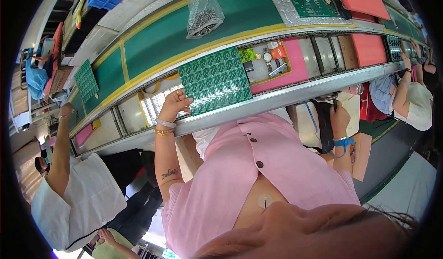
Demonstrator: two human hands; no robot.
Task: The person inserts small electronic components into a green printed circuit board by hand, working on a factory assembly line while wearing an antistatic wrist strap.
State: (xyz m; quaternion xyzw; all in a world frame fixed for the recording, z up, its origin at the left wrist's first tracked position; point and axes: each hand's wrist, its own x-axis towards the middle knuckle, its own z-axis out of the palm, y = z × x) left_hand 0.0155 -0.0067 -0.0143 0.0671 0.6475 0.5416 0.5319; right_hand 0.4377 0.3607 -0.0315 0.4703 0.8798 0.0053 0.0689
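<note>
My left hand (174, 105) has the lower left corner of a green circuit board panel (216, 80) pinched between thumb and fingers. Rows of repeated small boards cover the panel, and it lies tilted across the metal rail of the bench. Off to the right, below the bench edge, my right hand (340, 119) is closed around the dark handle of a tool (328, 97). Its kind is hard to make out. Beside that hand hang a black cloth (324, 125) and a blue cord (312, 120).
A clear bag of small metal parts (204, 19) lies on the green conveyor belt (249, 12). Under the rail, a tray (270, 61) holds a watch and small items. A co-worker's arm (60, 139) reaches toward another green panel (86, 81) at left. More people work at right.
</note>
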